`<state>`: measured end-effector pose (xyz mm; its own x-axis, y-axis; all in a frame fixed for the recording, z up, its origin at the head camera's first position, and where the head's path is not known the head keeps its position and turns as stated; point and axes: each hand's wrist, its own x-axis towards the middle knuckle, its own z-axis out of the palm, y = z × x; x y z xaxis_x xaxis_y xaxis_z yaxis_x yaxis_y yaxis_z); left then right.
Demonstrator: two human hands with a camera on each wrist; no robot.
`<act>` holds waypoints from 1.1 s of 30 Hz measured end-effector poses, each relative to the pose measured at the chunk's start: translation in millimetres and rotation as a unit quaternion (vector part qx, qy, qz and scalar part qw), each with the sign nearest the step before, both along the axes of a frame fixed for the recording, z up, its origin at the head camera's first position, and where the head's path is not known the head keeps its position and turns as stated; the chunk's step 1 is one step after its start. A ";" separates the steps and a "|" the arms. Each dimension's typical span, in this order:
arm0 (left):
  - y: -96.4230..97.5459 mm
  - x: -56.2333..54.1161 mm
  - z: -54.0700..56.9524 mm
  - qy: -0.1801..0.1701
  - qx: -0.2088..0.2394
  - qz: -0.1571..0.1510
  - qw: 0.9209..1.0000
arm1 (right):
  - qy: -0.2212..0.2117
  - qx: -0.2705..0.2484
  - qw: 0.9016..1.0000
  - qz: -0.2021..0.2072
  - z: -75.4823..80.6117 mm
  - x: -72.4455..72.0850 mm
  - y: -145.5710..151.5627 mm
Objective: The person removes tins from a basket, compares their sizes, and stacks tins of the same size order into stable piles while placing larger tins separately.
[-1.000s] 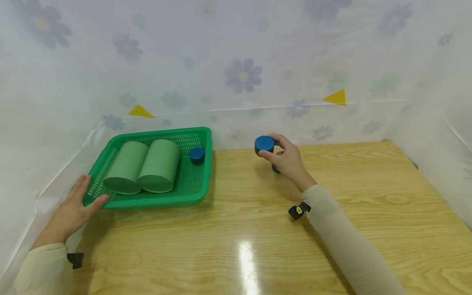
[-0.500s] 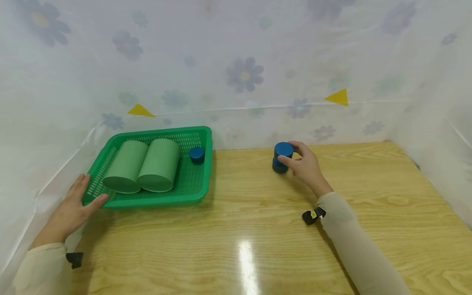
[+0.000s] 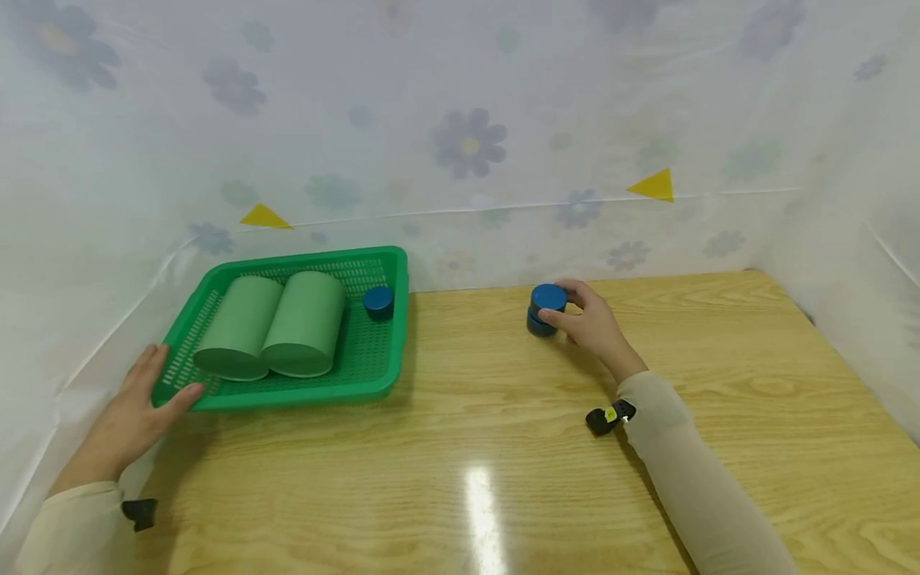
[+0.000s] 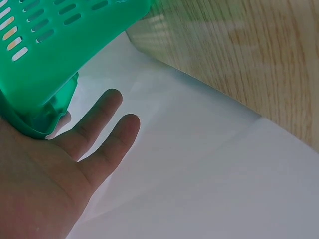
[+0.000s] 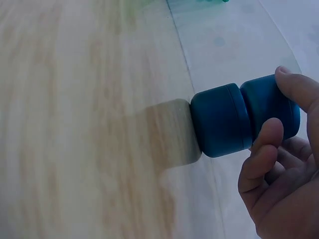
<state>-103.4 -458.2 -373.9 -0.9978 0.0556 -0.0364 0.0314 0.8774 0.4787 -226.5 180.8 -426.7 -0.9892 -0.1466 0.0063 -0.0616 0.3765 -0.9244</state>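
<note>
In the head view my right hand [image 3: 598, 329] pinches a small blue round tin [image 3: 549, 297] between thumb and fingers. That tin sits on top of a second blue tin [image 3: 541, 325], which stands on the table. The right wrist view shows the held tin [image 5: 264, 102] against the lower tin [image 5: 220, 122], slightly off line with it. My left hand [image 3: 128, 423] touches the near left corner of a green plastic basket [image 3: 302, 397], its thumb by the front rim. Its fingers [image 4: 102, 117] stretch out straight in the left wrist view. Inside the basket, a third blue tin [image 3: 378, 303] stands at the right.
Two light green cylinders [image 3: 240, 323] lie side by side in the basket. The wooden table [image 3: 460, 431] extends to the right and front. A white flowered sheet [image 3: 460, 96] hangs behind and at both sides, with yellow triangles [image 3: 650, 185] on it.
My right hand has moved right and brought its tin down onto the tin standing on the table. The left hand has stayed at the basket corner, and the view has shifted slightly.
</note>
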 end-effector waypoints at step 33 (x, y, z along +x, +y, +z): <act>1.1 0.5 2.1 -0.001 0.002 0.001 1.000 | -0.012 -0.026 0.999 0.034 12.4 7.0 -6.9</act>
